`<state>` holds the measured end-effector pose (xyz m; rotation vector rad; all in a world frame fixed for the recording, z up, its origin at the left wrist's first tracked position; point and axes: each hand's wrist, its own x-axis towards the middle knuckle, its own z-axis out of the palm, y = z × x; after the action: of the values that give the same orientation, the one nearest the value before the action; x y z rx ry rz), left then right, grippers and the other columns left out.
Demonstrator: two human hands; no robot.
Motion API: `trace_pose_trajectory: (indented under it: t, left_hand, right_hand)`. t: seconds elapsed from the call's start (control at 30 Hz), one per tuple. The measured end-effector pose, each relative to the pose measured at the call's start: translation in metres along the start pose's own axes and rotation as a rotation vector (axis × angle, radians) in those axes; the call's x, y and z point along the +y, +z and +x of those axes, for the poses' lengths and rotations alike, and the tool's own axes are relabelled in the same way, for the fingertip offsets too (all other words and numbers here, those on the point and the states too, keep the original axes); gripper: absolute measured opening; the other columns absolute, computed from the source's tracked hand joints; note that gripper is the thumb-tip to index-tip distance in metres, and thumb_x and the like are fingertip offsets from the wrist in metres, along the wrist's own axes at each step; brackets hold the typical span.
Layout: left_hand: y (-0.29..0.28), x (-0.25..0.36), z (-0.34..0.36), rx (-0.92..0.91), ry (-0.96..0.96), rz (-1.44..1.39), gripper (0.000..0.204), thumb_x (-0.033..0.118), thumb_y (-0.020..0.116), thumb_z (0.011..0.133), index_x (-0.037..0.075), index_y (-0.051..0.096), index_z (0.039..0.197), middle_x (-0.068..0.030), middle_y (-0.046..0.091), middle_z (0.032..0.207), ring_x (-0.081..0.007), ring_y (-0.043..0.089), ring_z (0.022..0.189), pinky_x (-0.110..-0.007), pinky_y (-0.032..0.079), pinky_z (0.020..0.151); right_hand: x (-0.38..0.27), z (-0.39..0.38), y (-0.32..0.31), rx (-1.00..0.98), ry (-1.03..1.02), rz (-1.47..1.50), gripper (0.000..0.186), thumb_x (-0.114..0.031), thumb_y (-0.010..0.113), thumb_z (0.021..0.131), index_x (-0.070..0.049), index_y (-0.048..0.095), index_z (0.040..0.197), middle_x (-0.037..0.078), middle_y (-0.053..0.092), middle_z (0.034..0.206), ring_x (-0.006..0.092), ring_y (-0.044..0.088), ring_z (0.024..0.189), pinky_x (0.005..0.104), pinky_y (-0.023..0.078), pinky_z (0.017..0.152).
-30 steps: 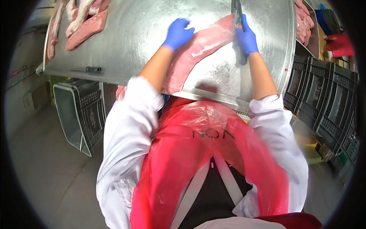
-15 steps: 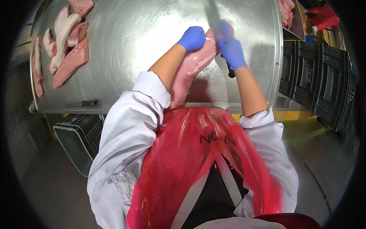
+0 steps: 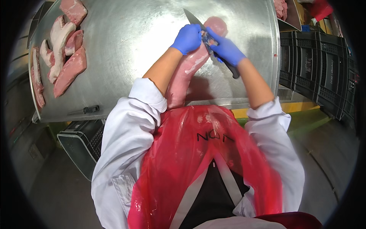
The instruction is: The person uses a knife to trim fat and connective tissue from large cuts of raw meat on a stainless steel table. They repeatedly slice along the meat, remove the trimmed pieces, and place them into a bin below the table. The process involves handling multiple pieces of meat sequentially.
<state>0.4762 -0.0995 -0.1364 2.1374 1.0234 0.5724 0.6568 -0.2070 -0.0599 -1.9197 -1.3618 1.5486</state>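
A long pale pink pork loin [image 3: 183, 78] runs across the metal table from my apron to its far rounded end. My left hand [image 3: 187, 39], in a blue glove, is closed at the loin's left side, its fingers curled against the meat. My right hand [image 3: 227, 50], also blue-gloved, is closed around the black handle of a knife [image 3: 192, 17]. The blade points away and to the left, passing over the loin just beyond my left fingers. Between the hands, small scraps of meat or fat [image 3: 206, 39] show; the blade's contact with the loin is partly hidden.
Several cut pork pieces [image 3: 70, 72] lie at the table's left. A small dark-handled tool [image 3: 90, 109] rests by the near left edge. Stacked black crates [image 3: 307, 72] stand at the right, and a grey bin [image 3: 79, 141] is below the table's left.
The blade has swung left, from pointing nearly straight away to slanting across near my left hand. My right hand has come lower and closer to my left; the view has shifted slightly.
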Motion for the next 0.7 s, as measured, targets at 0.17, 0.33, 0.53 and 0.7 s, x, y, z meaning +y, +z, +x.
trace_pose_trajectory:
  t: [0.17, 0.33, 0.53, 0.7]
  left_hand:
    - [-0.022, -0.006, -0.006, 0.084, -0.128, -0.131, 0.029, 0.028, 0.065, 0.097, 0.001, 0.066, 0.086, -0.0165, 0.064, 0.071, -0.0277, 0.063, 0.064, -0.041, 0.052, 0.065]
    - [-0.085, 0.055, -0.039, 0.197, -0.172, -0.546, 0.012, 0.012, 0.067, 0.099, 0.0, 0.07, 0.099, -0.0007, 0.068, 0.089, -0.0096, 0.061, 0.08, -0.026, 0.05, 0.074]
    - [-0.194, -0.012, -0.282, 0.341, -0.616, -0.249, 0.017, 0.015, 0.069, 0.099, -0.001, 0.071, 0.1, -0.0051, 0.072, 0.093, -0.0108, 0.062, 0.083, -0.028, 0.049, 0.076]
    - [-0.158, -0.07, -0.424, -0.05, -0.619, 0.689, 0.047, 0.027, 0.078, 0.083, -0.004, 0.067, 0.117, -0.0247, 0.07, 0.112, -0.0392, 0.066, 0.103, -0.049, 0.05, 0.098]
  right_hand:
    - [0.02, -0.07, -0.008, -0.315, 0.056, 0.26, 0.069, -0.012, 0.054, 0.098, -0.022, 0.033, 0.163, 0.003, 0.063, 0.081, 0.0077, 0.055, 0.064, 0.0241, 0.05, 0.058]
    - [0.012, -0.015, 0.077, -0.411, -0.022, 0.48, 0.066, -0.012, 0.055, 0.1, -0.02, 0.035, 0.162, 0.001, 0.061, 0.085, 0.0075, 0.052, 0.066, 0.0249, 0.047, 0.057]
    - [0.056, -0.029, 0.046, -0.144, -0.201, 0.478, 0.072, -0.019, 0.058, 0.1, -0.035, 0.027, 0.164, 0.002, 0.059, 0.08, 0.0089, 0.053, 0.063, 0.0258, 0.05, 0.056]
    - [0.049, 0.076, -0.018, 0.048, -0.44, 0.19, 0.071, -0.021, 0.057, 0.099, -0.032, 0.028, 0.163, 0.014, 0.066, 0.095, 0.0193, 0.061, 0.076, 0.0322, 0.053, 0.068]
